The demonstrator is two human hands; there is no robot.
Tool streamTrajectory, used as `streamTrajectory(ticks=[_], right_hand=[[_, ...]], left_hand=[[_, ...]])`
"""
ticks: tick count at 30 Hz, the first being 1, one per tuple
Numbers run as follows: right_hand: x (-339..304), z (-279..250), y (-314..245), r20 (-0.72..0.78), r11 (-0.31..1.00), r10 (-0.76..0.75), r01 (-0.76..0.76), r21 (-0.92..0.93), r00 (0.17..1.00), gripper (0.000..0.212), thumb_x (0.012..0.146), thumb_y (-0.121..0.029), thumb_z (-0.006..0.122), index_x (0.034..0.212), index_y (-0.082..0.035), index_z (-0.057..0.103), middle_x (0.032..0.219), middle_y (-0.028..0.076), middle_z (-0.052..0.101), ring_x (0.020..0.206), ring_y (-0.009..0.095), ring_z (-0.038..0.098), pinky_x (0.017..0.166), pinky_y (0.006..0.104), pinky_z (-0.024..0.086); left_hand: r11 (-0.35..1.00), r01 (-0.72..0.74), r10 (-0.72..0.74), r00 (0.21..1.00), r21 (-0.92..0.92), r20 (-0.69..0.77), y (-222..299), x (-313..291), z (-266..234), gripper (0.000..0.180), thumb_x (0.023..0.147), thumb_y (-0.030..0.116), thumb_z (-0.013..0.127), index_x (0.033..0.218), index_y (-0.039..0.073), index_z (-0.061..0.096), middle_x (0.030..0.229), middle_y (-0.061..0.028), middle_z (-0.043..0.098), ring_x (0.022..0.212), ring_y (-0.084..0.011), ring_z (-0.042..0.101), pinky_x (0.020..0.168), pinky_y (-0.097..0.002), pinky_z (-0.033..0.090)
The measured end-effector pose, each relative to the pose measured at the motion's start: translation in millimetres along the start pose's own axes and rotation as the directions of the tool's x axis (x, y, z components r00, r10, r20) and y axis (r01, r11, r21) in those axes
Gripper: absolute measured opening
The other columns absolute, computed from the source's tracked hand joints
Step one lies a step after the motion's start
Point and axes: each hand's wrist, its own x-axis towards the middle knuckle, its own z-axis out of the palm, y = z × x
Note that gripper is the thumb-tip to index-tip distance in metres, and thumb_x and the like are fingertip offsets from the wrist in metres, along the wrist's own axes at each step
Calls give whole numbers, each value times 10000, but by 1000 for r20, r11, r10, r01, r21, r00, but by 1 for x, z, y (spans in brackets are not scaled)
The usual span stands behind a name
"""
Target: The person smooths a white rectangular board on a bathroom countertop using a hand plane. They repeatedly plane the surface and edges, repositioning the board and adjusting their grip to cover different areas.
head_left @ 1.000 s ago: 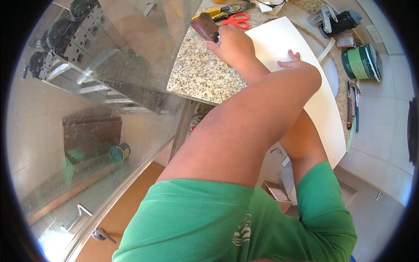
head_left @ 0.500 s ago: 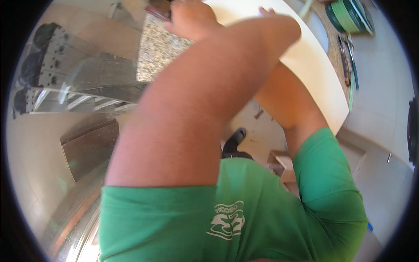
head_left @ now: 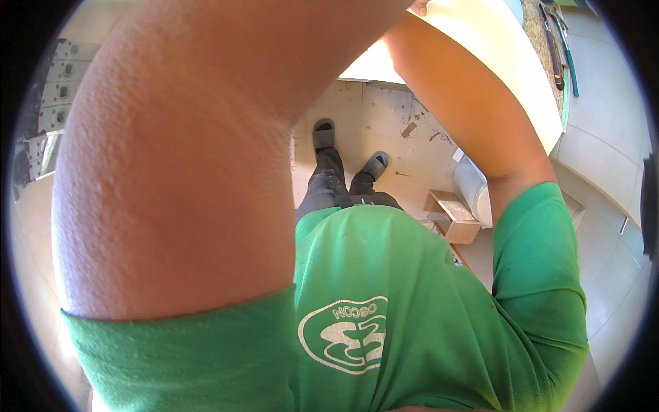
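Observation:
My bare left arm (head_left: 185, 137) fills the upper left and crosses toward the top middle. At its far end, a few fingertips (head_left: 419, 7) show at the upper edge, over a white board-like surface (head_left: 504, 65). They look like my left hand's, but too little shows to tell what they do. My right forearm (head_left: 473, 96) reaches up and left over the same white surface and passes behind my left arm. My right hand is hidden there or beyond the frame, along with anything it holds.
Long-handled tools (head_left: 554, 48) lie on a speckled stone strip (head_left: 534, 31) at the upper right. Below the white surface, my slippered feet (head_left: 324, 134) stand on the floor among dark scraps (head_left: 409, 129). A small open wooden box (head_left: 456, 218) and a grey-white container (head_left: 472, 189) stand nearby.
The view has tilted downward. The hand on the dark reddish thing and the granite slab under it have left the picture. My left arm now looks larger, and both feet show.

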Motion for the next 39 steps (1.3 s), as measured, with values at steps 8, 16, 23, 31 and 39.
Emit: streamTrajectory(ticks=[8,16,23,31,39], right_hand=[[-54,-21,24,14,999,38,-38,-23,999,379,859,-287,705,1062,32,686,1103,231,688,1048,367,679,885,464,561],[-115,-23,42,-59,997,-7,3,-76,998,365,868,-290,697,1028,37,681,1071,236,692,1015,377,683,868,465,564],[-178,-33,58,-8,978,22,-23,-205,1000,387,798,-289,783,1056,-23,672,1055,139,664,971,311,669,824,417,581],[-286,-80,77,-32,979,146,-149,-141,989,445,770,-275,811,1080,-25,611,986,104,614,928,296,629,732,417,560],[-318,-87,82,7,970,210,-208,-128,978,490,760,-261,820,1119,-12,598,1007,106,597,938,297,608,736,413,548]], left_hand=[[1000,2,-2,1000,20,6,15,-3,-9,1141,844,635,724,1657,140,96,1719,-181,127,1433,-417,456,1203,-546,286],[999,14,-15,1000,49,25,24,-11,-11,1205,819,655,738,1654,112,60,1709,-203,149,1422,-413,467,1187,-535,319],[998,22,-24,999,56,35,26,-18,-12,1263,797,672,750,1652,87,27,1700,-222,168,1412,-410,477,1173,-526,347],[998,27,-30,998,57,48,28,-24,-14,1329,773,691,764,1649,59,-9,1690,-243,189,1401,-407,488,1156,-515,380],[996,32,-38,996,82,75,33,-23,-16,1396,748,711,778,1645,31,-46,1680,-265,211,1390,-403,499,1140,-504,412]])
